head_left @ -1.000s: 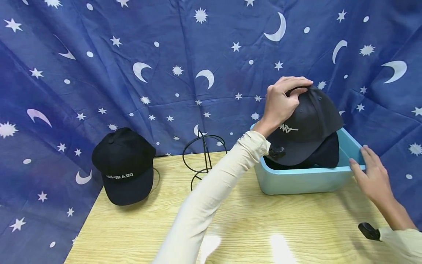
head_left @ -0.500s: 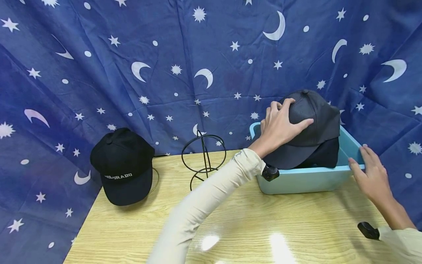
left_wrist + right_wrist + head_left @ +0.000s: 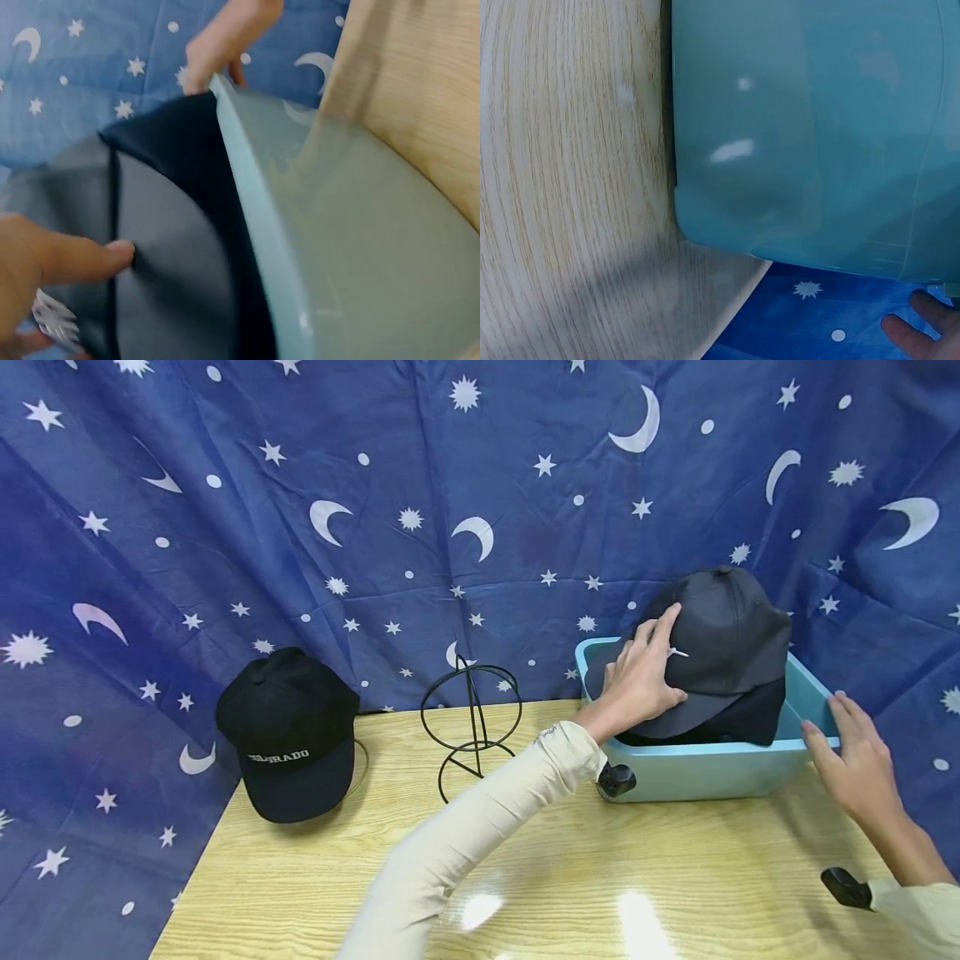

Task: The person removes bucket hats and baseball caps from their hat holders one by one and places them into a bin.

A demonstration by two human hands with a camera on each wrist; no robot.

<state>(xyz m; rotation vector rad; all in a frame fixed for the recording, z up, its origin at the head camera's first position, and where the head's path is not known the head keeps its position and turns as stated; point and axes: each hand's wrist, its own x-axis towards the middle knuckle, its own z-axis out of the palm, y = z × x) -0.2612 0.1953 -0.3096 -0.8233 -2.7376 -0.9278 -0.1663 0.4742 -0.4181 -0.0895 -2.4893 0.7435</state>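
A dark grey baseball cap (image 3: 727, 631) with white stitching on its front sits tilted in the light blue bin (image 3: 705, 775), its brim toward the lower left. Against its front, my left hand (image 3: 633, 685) rests with fingers spread; in the left wrist view the thumb (image 3: 105, 259) lies by the seam between crown and brim. Under the grey cap shows a black cap (image 3: 753, 714). My right hand (image 3: 858, 764) touches the bin's right front corner, fingers extended along the rim. In the right wrist view only some fingers (image 3: 911, 337) show beside the bin wall.
To the left, a black cap lettered COLORADO (image 3: 288, 739) hangs on a stand, a thin ring showing beside it. A black wire stand (image 3: 474, 702) stands mid-table, partly behind my left sleeve. Behind the wooden table (image 3: 570, 868) hangs a blue star-and-moon curtain (image 3: 405, 468).
The left hand has come down from the grey cap's top to its front, its fingers spreading apart. The cap sits lower in the bin. The right hand stays at the corner.
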